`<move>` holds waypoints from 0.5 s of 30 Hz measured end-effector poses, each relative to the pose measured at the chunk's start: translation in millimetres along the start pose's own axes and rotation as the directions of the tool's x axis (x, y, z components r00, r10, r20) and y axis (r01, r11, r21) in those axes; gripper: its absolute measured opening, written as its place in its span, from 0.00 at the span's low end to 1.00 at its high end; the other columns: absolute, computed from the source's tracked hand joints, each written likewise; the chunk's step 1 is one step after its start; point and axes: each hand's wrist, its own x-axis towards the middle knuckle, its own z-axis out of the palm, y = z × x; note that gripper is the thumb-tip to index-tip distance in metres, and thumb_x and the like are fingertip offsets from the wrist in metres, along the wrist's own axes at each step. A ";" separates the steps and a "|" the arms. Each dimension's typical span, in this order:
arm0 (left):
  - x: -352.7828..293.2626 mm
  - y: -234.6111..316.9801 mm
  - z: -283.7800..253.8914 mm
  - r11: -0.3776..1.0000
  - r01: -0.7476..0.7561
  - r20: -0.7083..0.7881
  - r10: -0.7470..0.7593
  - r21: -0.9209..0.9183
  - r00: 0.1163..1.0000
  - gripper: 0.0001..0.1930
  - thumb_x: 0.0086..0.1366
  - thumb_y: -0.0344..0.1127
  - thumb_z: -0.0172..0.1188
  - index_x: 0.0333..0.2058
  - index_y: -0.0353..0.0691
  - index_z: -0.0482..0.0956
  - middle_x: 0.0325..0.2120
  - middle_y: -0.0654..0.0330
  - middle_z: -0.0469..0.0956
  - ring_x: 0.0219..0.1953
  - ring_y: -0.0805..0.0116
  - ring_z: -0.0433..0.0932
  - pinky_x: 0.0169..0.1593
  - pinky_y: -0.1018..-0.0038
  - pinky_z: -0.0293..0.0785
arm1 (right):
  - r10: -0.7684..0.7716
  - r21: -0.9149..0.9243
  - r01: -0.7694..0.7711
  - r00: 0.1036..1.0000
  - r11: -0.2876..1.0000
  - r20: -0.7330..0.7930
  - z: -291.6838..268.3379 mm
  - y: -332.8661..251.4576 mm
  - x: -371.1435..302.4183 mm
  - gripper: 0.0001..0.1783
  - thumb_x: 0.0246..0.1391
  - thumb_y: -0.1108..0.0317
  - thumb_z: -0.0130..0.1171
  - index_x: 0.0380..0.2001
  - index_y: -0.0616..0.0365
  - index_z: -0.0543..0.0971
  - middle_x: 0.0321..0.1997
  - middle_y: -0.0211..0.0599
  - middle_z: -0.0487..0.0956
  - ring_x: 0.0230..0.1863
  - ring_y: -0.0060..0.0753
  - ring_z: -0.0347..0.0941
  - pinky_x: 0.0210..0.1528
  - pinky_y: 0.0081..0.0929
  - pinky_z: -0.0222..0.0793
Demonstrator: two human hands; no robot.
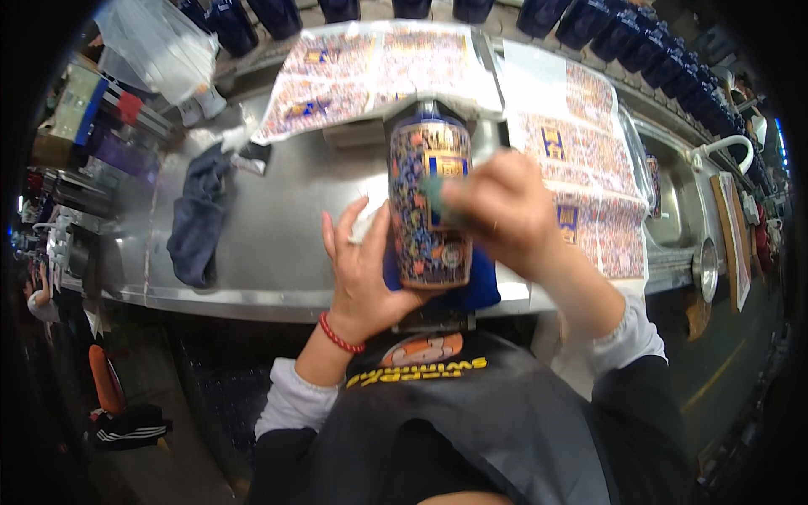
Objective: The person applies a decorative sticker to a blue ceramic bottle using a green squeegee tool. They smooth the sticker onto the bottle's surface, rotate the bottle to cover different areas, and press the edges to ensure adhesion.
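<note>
I am watching the left hand [362,282] bracing a tall, dark blue bottle wrapped in a dense multicoloured pattern [411,210]. Its index finger is pressing along the bottle's left side and its thumb is reaching beneath the near end, while its other fingers are spreading loosely outward, unclenched. A small white piece [362,227] is showing among those fingers; I cannot tell whether it is wrapping one of them. Just below, a red beaded bracelet [341,335] is circling the wrist.

I am seeing the right hand [509,210] blurring above the bottle's right side, its fingers clenching around a soft-looking green pad [438,195]; the pad is meeting or nearly meeting the patterned surface, and I cannot tell which.

The bottle is sitting between both sets of fingers, its neck pointing away beyond them. Under its near end, just right of the left thumb, a bright blue, cloth-like piece [484,284] is spreading.

Well to the left of the left fingers, a crumpled dark blue cloth [198,223] is lying on a brushed stainless-steel worktop [290,202]. Beyond the fingertips, a white sheet of colourful printed panels [337,88] is stretching across it, and a second patterned sheet [581,156] is lying right of the right fingers.
</note>
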 end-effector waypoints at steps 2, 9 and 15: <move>-0.5 -3.6 4.6 0.998 -0.034 -0.018 0.035 0.043 0.999 0.57 0.43 0.63 0.78 0.64 0.29 0.67 0.56 0.48 0.74 0.66 0.46 0.63 0.72 0.38 0.37 | -0.139 0.319 0.067 0.968 0.945 0.208 -3.4 -20.8 -36.9 0.13 0.44 0.67 0.71 0.35 0.54 0.82 0.31 0.34 0.74 0.36 0.41 0.75 0.40 0.36 0.68; -4.2 -8.2 6.0 0.998 -0.032 0.013 0.033 -0.054 0.999 0.61 0.43 0.62 0.79 0.68 0.28 0.62 0.49 0.53 0.80 0.67 0.48 0.62 0.71 0.39 0.39 | 0.048 0.286 -0.093 0.986 0.954 0.162 -7.6 -28.5 -69.1 0.16 0.42 0.75 0.72 0.39 0.55 0.85 0.36 0.36 0.77 0.37 0.42 0.73 0.40 0.37 0.67; -2.8 -7.7 6.8 0.995 -0.017 -0.001 0.017 -0.102 1.000 0.60 0.42 0.63 0.79 0.66 0.28 0.65 0.52 0.52 0.78 0.68 0.47 0.61 0.71 0.39 0.39 | 0.244 0.164 -0.254 0.967 0.953 0.080 -11.9 -40.8 -70.6 0.20 0.40 0.76 0.73 0.41 0.53 0.86 0.37 0.36 0.77 0.37 0.40 0.74 0.39 0.37 0.67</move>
